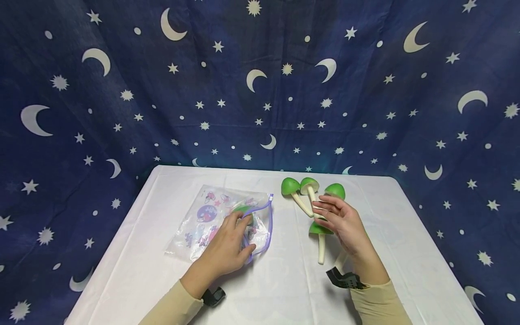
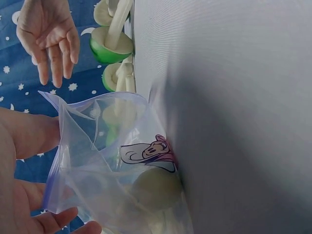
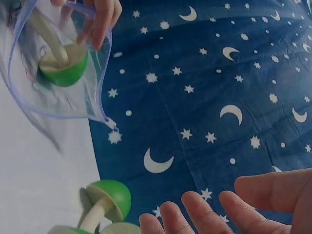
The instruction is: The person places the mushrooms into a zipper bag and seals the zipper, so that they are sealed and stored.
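Observation:
A clear zip bag (image 1: 184, 239) with purple edging and cartoon prints lies on the left half of the table, its mouth standing open toward the right. My left hand (image 1: 227, 248) grips the upper edge of that mouth. Inside the bag is a toy mushroom (image 3: 66, 73) with a green cap and pale stem. On the right, my right hand (image 1: 347, 225) hovers with relaxed fingers, holding nothing. Near it lie several more green-capped mushrooms, among them a front one (image 1: 321, 246) and a far left one (image 1: 290, 186). My right hand partly hides some of them.
A white cloth covers the table (image 1: 276, 289). Behind and beside it hangs a dark blue curtain (image 1: 231, 81) printed with moons and stars. Each wrist wears a black strap, such as the right strap (image 1: 345, 279).

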The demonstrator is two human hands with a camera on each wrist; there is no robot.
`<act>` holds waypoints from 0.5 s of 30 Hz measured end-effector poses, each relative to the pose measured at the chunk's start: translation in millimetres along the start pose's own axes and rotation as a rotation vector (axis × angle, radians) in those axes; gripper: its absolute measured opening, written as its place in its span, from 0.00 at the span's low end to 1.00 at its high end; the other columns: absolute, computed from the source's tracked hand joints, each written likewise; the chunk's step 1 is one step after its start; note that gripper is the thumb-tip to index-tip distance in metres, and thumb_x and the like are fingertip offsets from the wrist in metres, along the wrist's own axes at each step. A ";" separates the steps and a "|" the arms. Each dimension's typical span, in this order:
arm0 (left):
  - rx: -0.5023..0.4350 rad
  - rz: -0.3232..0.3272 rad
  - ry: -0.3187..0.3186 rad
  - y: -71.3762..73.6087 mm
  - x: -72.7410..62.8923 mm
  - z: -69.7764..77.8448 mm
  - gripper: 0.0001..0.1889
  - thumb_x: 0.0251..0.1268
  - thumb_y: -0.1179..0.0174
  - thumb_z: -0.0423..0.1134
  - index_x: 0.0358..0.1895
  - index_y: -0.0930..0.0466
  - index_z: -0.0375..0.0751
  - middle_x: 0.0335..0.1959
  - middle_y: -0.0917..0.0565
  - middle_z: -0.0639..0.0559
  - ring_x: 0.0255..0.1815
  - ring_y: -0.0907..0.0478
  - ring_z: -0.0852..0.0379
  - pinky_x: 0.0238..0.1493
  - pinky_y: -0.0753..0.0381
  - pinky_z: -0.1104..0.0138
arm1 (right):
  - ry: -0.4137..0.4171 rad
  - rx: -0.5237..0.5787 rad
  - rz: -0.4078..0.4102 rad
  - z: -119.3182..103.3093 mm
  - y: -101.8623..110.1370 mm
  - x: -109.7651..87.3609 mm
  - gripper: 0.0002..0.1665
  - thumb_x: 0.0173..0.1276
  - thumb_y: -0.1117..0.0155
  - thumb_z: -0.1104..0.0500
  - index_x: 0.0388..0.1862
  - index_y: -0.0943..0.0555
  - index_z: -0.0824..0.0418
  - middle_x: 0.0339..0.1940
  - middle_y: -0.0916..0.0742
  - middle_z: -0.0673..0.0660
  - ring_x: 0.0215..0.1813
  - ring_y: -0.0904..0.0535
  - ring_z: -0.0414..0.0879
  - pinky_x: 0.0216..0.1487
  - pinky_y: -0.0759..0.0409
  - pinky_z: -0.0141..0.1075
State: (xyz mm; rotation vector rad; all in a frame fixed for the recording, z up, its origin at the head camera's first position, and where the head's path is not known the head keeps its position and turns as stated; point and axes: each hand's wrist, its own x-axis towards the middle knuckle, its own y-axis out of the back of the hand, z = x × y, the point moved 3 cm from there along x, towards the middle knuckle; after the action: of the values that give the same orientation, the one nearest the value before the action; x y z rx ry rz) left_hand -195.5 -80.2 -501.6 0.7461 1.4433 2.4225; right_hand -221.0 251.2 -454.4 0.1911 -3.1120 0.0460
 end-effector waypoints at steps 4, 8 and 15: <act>0.000 0.002 -0.002 -0.2 0.0 -0.7 0.40 0.65 0.25 0.49 0.77 0.29 0.39 0.74 0.30 0.39 0.75 0.28 0.40 0.73 0.21 0.48 | -0.006 0.000 0.015 2.4 6.3 -2.1 0.23 0.83 0.42 0.66 0.73 0.28 0.66 0.61 0.11 0.52 0.60 0.11 0.40 0.60 0.10 0.40; 0.003 0.004 -0.003 -0.5 0.1 -1.4 0.39 0.65 0.26 0.49 0.77 0.29 0.40 0.74 0.30 0.39 0.74 0.27 0.40 0.73 0.21 0.48 | -0.013 -0.035 0.041 4.9 12.1 -3.7 0.23 0.83 0.42 0.66 0.74 0.29 0.66 0.62 0.12 0.53 0.59 0.11 0.36 0.60 0.11 0.38; 0.005 0.004 -0.004 -1.1 -0.3 -2.6 0.40 0.65 0.26 0.49 0.77 0.29 0.40 0.74 0.30 0.39 0.75 0.28 0.40 0.74 0.22 0.48 | -0.017 -0.113 0.100 7.0 19.7 -4.9 0.30 0.81 0.41 0.68 0.77 0.33 0.74 0.60 0.12 0.53 0.57 0.12 0.33 0.59 0.12 0.32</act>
State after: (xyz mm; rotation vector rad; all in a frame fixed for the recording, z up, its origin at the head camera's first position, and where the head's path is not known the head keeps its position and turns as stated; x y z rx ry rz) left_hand -196.6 -81.8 -503.7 0.7549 1.4484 2.4205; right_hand -218.7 271.1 -462.1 0.0331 -3.1267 -0.1296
